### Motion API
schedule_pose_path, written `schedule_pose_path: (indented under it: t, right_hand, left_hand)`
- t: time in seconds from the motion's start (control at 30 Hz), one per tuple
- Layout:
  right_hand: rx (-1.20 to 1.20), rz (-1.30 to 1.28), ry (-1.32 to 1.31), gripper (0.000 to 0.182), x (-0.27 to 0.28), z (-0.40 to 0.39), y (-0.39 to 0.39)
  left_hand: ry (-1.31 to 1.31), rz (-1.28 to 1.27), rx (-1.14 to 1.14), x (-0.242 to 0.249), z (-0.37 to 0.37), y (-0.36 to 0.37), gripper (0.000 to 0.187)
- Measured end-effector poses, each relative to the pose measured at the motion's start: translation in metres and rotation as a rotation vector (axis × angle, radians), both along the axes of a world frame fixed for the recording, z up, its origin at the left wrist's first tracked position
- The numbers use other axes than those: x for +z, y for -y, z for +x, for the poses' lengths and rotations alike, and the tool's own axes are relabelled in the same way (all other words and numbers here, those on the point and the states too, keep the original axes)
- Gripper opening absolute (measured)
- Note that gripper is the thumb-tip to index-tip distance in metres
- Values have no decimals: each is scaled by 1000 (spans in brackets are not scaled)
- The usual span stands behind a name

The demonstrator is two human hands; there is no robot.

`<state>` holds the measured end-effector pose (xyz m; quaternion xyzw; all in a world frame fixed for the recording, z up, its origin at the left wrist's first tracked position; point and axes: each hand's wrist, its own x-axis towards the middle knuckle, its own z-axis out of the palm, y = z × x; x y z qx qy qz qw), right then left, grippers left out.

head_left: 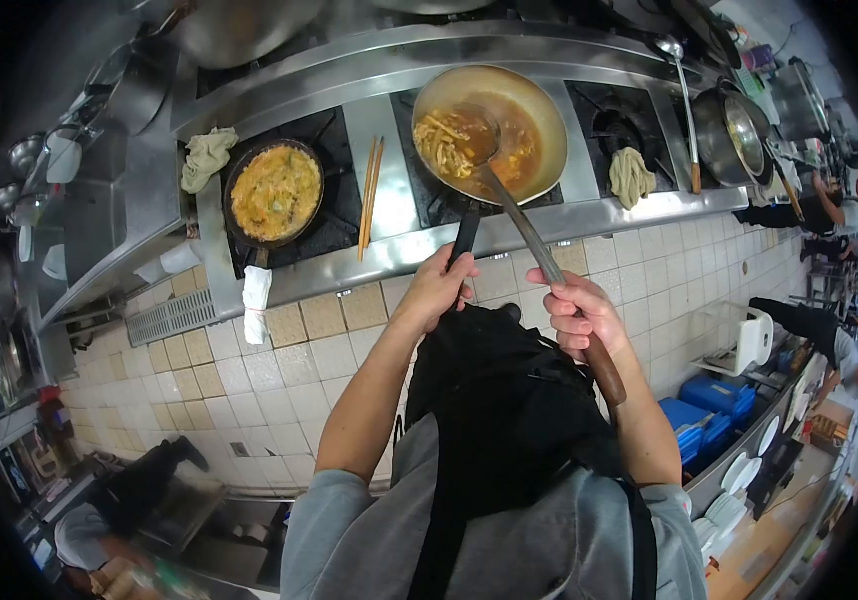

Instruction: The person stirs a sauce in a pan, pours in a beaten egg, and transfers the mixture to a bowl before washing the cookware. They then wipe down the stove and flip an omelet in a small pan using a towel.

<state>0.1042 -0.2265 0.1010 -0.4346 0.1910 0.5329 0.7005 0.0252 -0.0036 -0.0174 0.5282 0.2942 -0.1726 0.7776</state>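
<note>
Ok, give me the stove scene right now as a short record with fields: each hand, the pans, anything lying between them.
left hand: fingers closed on the black handle of the round steel wok
right hand: gripping the long wooden-handled metal ladle, bowl down in the wok
wok contents: noodles in orange broth
left burner: black round pan of yellow food
between pans: pair of wooden chopsticks on the stove top
cloths: one crumpled greenish rag beside the black pan
</note>
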Motion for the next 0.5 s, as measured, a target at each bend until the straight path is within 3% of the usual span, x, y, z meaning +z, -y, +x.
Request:
schedule_pose_path:
  t: [0.17,0.33,0.4,0.47,0.5]
  right_hand:
    - [109,-198,327,37,9,8,9]
    - [335,-581,776,37,18,27,21]
    - [430,-662,800,38,17,39,27]
    - [476,-862,1318,40,-3,43,31]
    - [476,-862,1320,40,-6,43,30]
  left_hand:
    - [-14,-25,3,-1,-3,-2,46]
    - [-58,-46,9,-1,0,-5,46]
    - [-76,-52,7,0,5,-7,46]
    - [-106,73,-40,1,13,-6,45]
    - [-105,73,-39,2,18,-5,45]
